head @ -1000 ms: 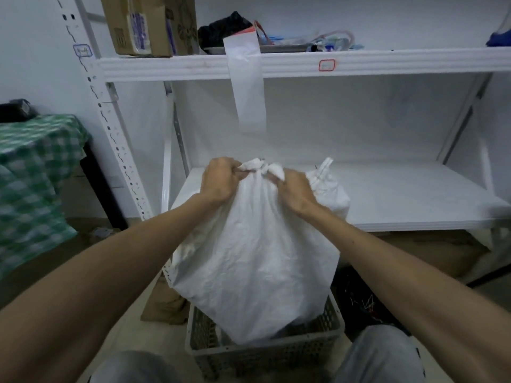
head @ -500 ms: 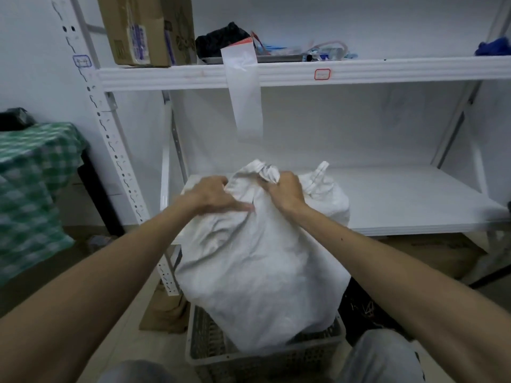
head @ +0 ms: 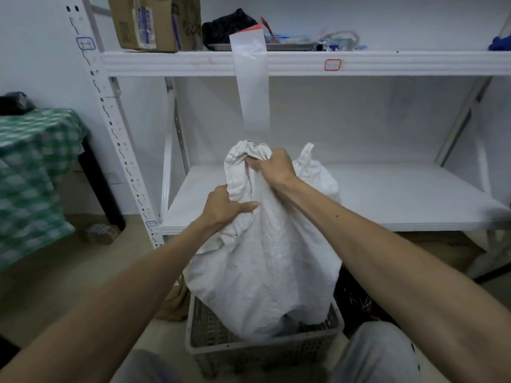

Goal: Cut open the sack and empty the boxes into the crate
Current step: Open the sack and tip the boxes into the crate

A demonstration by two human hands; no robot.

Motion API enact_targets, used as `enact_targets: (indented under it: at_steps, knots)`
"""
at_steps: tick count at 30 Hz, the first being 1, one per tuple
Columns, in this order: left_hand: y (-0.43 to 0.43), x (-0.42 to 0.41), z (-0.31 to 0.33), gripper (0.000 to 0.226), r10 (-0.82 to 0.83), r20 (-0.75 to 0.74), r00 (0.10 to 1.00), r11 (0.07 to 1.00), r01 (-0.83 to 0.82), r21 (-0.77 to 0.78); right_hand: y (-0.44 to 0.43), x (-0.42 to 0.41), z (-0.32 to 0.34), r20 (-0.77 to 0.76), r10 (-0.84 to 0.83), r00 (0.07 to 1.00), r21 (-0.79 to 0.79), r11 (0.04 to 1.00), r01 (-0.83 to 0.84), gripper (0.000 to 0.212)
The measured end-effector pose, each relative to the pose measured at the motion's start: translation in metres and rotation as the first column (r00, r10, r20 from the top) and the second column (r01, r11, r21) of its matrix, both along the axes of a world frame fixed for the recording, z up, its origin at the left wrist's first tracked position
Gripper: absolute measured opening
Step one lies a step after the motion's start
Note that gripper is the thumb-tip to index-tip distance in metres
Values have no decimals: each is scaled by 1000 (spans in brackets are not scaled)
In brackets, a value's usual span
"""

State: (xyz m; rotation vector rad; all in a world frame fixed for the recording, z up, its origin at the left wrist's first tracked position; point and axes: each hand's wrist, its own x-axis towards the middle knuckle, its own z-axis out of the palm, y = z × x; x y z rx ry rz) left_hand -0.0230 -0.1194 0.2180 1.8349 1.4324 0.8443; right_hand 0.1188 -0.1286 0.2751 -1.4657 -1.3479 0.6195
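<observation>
White woven sack (head: 265, 272) is hanging upright w/ its bottom end sitting down inside the grey slotted crate (head: 260, 352) on the floor, right in front of the shelf unit. Sack's top is bunched & gathered, hemmed edge poking up above the hands. Right hand (head: 272, 168) is gripping the gathered neck up high, fingers curled tight into the fabric. Left hand (head: 224, 207) is sitting lower & to the left, fingers wrapped round a fold of the sack's edge, thumb lying flat across the cloth pointing right. Both forearms are reaching in from the bottom corners. Can't tell what's inside the sack; no boxes showing.

Just behind the right hand, a second white bag (head: 318, 175) is resting on the lower shelf (head: 401, 200) of the white metal rack (head: 110, 128). Clear plastic strip (head: 253, 87) is hanging down from the upper shelf (head: 387, 63), above the sack. Up top: cardboard box (head: 154, 22) at left, dark bundle (head: 229, 23) & a tray w/ misc. bits near the middle. Off to the left, a table w/ green checked cloth (head: 33, 172) is standing well apart from the crate. Grey trouser knees (head: 378, 355) are showing at bottom edge, either side of the crate.
</observation>
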Motion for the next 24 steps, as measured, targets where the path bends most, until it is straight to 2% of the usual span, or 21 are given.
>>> enact_targets:
  at_steps: [2,3,4,5,6,7,8,9,10,12,13,14,15,16,17,20,24]
  knots:
    - [2,3,-13,33,126,40,991,990,-128,55,-4,6,-22,-8,78,997,-42,996,-78,46]
    - [3,1,-20,25,176,34,984,981,-178,81,-8,14,-35,78,134,988,-86,988,-127,72]
    - [3,-1,-25,21,218,37,975,971,-220,95,-12,22,-46,262,174,949,-174,976,-131,93]
    - [4,-4,-30,19,249,57,967,962,-253,98,-16,34,-61,503,202,841,-281,958,-61,101]
    - [3,-6,-34,18,272,80,959,956,-279,90,-25,45,-73,711,231,665,-344,938,42,96]
    - [4,-9,-36,19,284,88,955,952,-292,92,-31,56,-82,847,237,475,-325,939,113,78]
    - [4,-10,-33,22,282,86,955,951,-291,108,-36,64,-83,909,222,354,-283,950,129,52]
    - [7,-11,-26,22,265,94,960,952,-276,132,-40,69,-78,933,174,314,-224,966,130,30]
    - [11,-12,-15,18,248,111,962,952,-263,153,-39,72,-68,943,79,325,-130,982,137,22]
    - [21,-14,12,12,217,151,965,943,-247,223,-32,81,-39,899,-153,409,94,982,161,18]
    - [27,-14,24,15,196,83,977,936,-211,280,-31,83,-25,858,-230,460,164,970,179,18]
    - [27,-12,35,22,161,-10,987,934,-149,324,-27,82,-16,852,-238,467,178,969,169,20]
    - [25,-9,41,27,126,-102,987,929,-81,362,-26,76,-15,850,-172,497,132,985,115,23]
    - [23,-8,43,28,105,-137,985,922,-45,383,-27,72,-17,866,-102,489,71,994,80,25]
    - [20,-10,44,27,129,-138,982,910,-62,410,-27,67,-17,858,-106,502,72,994,87,25]
    - [22,-24,39,27,269,-81,960,885,-213,414,-22,69,-15,762,-203,614,128,978,165,19]
    - [21,-26,46,24,281,50,959,871,-276,405,-24,65,-14,710,-225,668,166,974,152,19]
